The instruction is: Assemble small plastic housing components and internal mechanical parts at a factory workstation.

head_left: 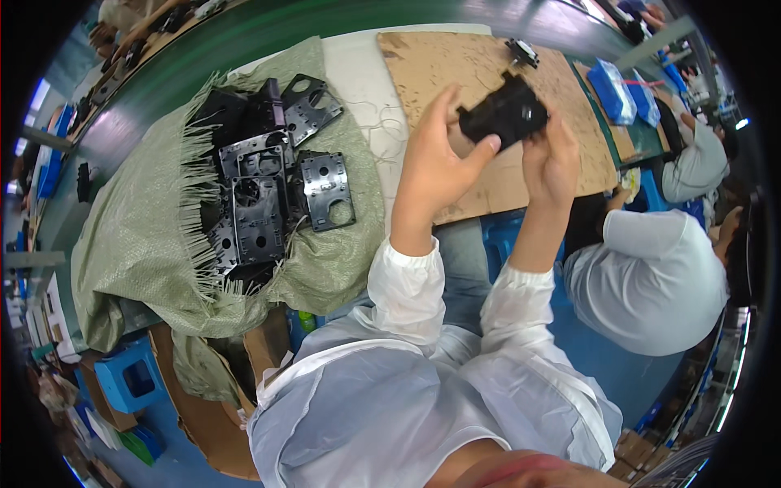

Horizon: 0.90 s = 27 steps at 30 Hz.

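Observation:
A black, blocky plastic part is held up between my two hands, above the brown cardboard sheet. My left hand grips its left side, the thumb along its lower edge. Against its right end press the fingers of my right hand, partly hidden behind the part. Another small black part with a light-coloured piece lies on the cardboard beyond my hands. To my left, several flat black plastic plates with round holes lie heaped in the open mouth of a green woven sack.
Behind the work surface runs a green conveyor belt. Blue bags or bins stand at the right. A person in white sits close on my right. A cardboard box and a blue stool are at lower left.

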### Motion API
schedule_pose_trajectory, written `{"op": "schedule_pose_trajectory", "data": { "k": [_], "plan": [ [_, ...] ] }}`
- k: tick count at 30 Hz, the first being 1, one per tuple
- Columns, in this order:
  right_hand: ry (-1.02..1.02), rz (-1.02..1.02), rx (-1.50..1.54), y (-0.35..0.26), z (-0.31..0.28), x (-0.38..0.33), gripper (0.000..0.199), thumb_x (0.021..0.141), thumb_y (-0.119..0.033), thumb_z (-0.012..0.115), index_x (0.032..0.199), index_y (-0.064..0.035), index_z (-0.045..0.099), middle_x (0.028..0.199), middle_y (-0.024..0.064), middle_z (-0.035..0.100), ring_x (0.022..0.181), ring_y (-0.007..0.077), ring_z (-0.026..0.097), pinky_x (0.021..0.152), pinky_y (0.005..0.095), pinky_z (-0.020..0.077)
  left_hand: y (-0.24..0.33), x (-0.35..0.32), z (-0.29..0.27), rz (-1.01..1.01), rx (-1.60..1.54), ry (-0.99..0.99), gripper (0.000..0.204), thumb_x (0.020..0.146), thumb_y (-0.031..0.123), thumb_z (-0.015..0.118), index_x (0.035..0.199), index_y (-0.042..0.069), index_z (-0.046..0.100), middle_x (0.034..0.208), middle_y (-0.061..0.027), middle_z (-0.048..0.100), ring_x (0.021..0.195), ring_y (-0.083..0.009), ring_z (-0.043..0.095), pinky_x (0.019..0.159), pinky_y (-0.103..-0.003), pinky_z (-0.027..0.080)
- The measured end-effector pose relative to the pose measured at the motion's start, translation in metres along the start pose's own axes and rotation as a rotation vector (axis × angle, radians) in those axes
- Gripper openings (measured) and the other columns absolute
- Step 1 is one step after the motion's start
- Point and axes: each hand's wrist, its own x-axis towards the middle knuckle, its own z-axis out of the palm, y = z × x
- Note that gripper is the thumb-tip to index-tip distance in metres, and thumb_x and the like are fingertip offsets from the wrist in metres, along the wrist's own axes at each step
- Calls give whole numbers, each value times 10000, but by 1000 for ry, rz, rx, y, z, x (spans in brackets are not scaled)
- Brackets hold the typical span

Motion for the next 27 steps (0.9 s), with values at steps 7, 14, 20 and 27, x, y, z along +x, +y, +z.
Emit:
{"op": "schedule_pose_trajectory", "data": {
  "k": [7,14,20,27],
  "plan": [
    [30,190,-162,53,47,199,211,955,-216,643,1039,-27,603,1072,98,614,1016,201,569,991,394,466,-6,10,-16,-147,-137,154,207,854,93,671,1010,-43,667,902,-112,703,821,-162,653,779,-286,515],
    [181,452,-460,139,67,300,242,871,-196,756,930,-11,611,842,51,604,785,144,604,679,306,592,-3,10,-10,-131,-218,182,106,844,63,638,885,-28,673,785,-88,689,729,-141,643,702,-273,508],
    [-165,126,-1616,144,53,335,519,901,-385,653,1200,31,571,1054,156,650,925,206,630,790,369,562,5,16,-5,-121,-323,158,88,831,61,614,834,-15,658,724,-81,668,680,-162,640,653,-277,502],
    [-1025,-301,-1114,107,149,139,350,856,-262,663,1133,-49,655,1007,121,696,818,220,661,739,337,526,6,8,-23,319,-151,310,53,774,60,615,757,10,624,577,-54,589,468,-161,537,492,-290,436]
  ]
}}
